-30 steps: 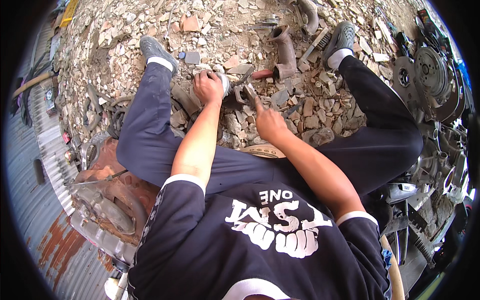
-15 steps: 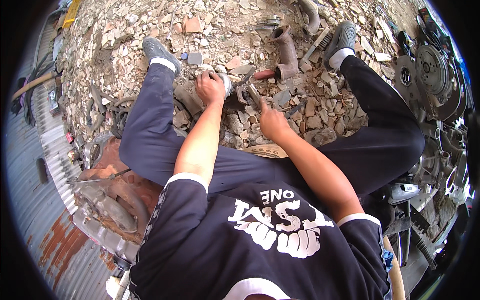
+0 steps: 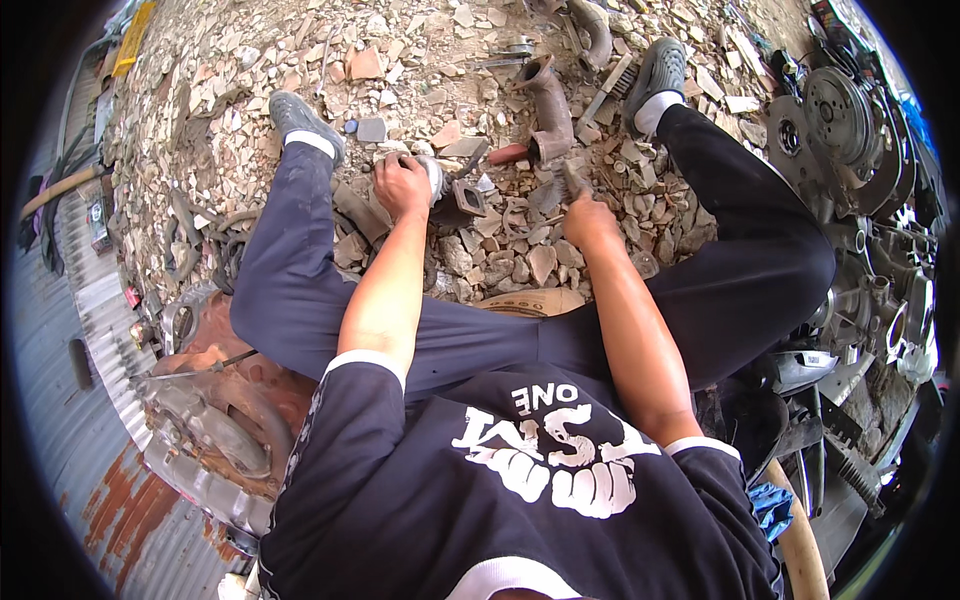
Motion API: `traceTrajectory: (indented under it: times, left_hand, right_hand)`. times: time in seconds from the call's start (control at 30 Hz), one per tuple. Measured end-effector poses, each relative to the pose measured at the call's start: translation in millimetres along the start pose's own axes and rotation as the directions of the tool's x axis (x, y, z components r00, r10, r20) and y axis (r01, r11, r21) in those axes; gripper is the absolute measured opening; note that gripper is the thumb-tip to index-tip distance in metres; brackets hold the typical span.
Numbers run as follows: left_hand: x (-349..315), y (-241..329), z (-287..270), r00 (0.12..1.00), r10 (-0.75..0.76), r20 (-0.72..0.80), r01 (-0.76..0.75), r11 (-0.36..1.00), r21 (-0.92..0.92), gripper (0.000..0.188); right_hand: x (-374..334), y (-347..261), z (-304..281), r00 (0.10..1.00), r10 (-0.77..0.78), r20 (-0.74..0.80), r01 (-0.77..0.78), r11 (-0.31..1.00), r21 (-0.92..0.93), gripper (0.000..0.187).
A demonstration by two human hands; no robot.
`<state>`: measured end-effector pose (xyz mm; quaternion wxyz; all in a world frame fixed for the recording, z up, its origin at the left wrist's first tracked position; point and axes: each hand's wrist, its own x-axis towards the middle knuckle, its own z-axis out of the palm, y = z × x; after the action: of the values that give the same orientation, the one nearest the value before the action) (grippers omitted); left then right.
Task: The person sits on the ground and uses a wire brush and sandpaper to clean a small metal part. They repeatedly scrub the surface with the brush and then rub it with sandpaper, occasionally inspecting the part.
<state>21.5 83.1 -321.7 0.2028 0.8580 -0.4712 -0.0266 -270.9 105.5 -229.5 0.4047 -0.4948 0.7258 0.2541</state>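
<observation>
The ground [image 3: 420, 50] is covered with broken stone and rubble across the whole upper part of the view. Corrugated sheet [image 3: 70, 380] is seen along the left edge, and rusty machine parts [image 3: 215, 400] lie just beside the person's left leg. On the right, a flywheel [image 3: 840, 105] and other engine parts [image 3: 880, 290] are stacked close together.

The person is seated with both legs spread on the rubble, grey shoes pointing away. Both forearms are stretched forward between the knees, the left one nearly straight, the right one angled inward from the elbow.

A rusty pipe elbow [image 3: 550, 105] lies on the stones between the feet, beyond the hands, and a brush [image 3: 605, 90] lies just beside it, near the right shoe.

A small metal part [image 3: 450, 190] with a square flange rests on the rubble between the legs. The left hand [image 3: 402, 185] is closed over its rounded left end, knuckles up, with the wrist bent slightly down.

The right hand [image 3: 588, 222] is held apart from the part, to its right, fingers wrapped in a fist around a tool [image 3: 572, 182] whose short dark end sticks up out of the grip, tilted toward the part. What kind of tool it is cannot be told.
</observation>
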Motion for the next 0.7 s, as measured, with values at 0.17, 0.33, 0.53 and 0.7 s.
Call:
traceTrajectory:
  times: [0.17,0.33,0.53,0.7]
  left_hand:
    - [1.9,-3.0,2.5,1.000,-0.014,0.016,0.014,1.000,0.000,0.020]
    - [0.9,-5.4,1.9,1.000,-0.015,0.021,0.015,1.000,0.002,0.021]
    - [3.4,-3.7,1.1,1.000,-0.010,0.028,0.011,1.000,-0.014,0.021]
    - [3.2,-3.7,2.4,0.997,0.068,-0.045,-0.067,0.998,0.011,0.019]
  right_hand:
    - [9.3,7.0,12.2,0.976,0.134,-0.171,-0.132,0.991,0.021,0.077]
    - [7.5,-24.0,28.7,0.964,-0.186,-0.188,0.144,0.965,-0.217,0.052]
    - [60.9,-52.0,43.7,0.716,-0.505,-0.482,0.573,0.819,-0.006,0.030]
    - [124.5,-79.9,36.6,0.649,-0.671,-0.359,0.640,0.737,-0.220,0.030]
